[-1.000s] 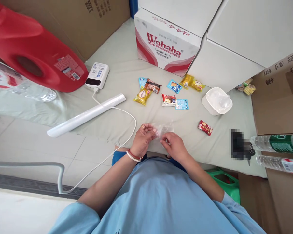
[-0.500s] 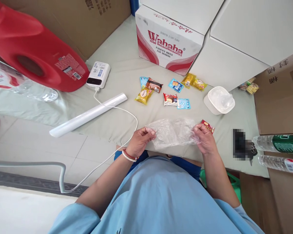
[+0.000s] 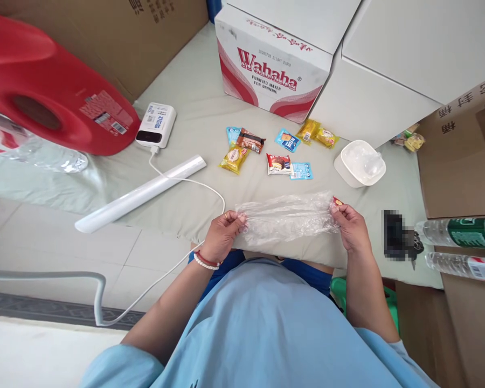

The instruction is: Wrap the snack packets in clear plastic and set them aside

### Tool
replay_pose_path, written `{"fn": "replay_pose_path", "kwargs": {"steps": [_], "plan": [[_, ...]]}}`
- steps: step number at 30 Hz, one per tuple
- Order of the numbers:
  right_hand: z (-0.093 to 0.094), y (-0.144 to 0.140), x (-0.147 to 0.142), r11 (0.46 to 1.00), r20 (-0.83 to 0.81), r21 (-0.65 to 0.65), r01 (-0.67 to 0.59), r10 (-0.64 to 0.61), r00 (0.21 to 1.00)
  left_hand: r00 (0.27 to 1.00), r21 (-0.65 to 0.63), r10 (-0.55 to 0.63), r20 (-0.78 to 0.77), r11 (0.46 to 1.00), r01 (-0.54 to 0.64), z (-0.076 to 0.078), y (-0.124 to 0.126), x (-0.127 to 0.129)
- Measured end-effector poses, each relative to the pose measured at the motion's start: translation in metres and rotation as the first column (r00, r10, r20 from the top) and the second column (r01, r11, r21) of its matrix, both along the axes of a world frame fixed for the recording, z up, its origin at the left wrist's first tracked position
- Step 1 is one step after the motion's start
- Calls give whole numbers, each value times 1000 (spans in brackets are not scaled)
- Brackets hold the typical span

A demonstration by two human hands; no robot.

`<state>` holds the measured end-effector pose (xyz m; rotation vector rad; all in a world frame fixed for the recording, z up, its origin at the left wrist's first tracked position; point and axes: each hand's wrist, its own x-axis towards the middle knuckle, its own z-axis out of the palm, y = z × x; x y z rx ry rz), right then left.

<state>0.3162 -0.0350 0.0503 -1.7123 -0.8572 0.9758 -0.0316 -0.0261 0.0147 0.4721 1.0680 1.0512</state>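
A crinkled sheet of clear plastic film, perhaps a bag (image 3: 286,218), is stretched between my two hands above the near edge of the cloth-covered surface. My left hand (image 3: 223,234) pinches its left end, and my right hand (image 3: 351,226) pinches the other. A red snack packet (image 3: 337,201) lies mostly hidden behind the right fingers. Beyond the plastic are several wrapped snacks, among them a red-and-white cake packet (image 3: 278,164), a yellow packet (image 3: 233,158) and a blue packet (image 3: 287,140). To their right stands a white plastic tub (image 3: 359,163) with clear plastic inside.
A white power bank (image 3: 156,125) with a cable and a white tube (image 3: 141,193) lie left. A red jug (image 3: 60,91) stands far left. The Wahaba-style water carton (image 3: 270,67) and white boxes stand behind. Plastic bottles (image 3: 461,231) lie right.
My hands have moved apart, the left going left and the right going right. The plastic between them is now longer and pulled tauter. The whole view has shifted slightly.
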Motion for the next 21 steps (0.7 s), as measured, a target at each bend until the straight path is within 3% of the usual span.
{"fn": "replay_pose_path", "kwargs": {"steps": [5,13,15,17,19,21], "plan": [[4,4,-1,994,24,36,-103,102,994,997,50,67,-40,997,-65,-1,1,-8],[-3,-2,-4,975,-30,-155,-158,155,987,971,89,167,-169,984,-153,-10,7,-10],[-6,-3,-4,974,55,-143,-176,186,981,957,121,187,-221,979,-164,-16,8,-9],[-6,-6,-5,983,249,-96,-159,178,952,941,155,188,-281,977,-149,-21,7,-8],[1,-10,-8,991,463,10,-132,113,879,925,185,183,-333,975,-126,-24,7,-7],[12,-14,-15,973,592,105,-203,102,799,914,204,182,-363,972,-113,-27,7,-8]]}}
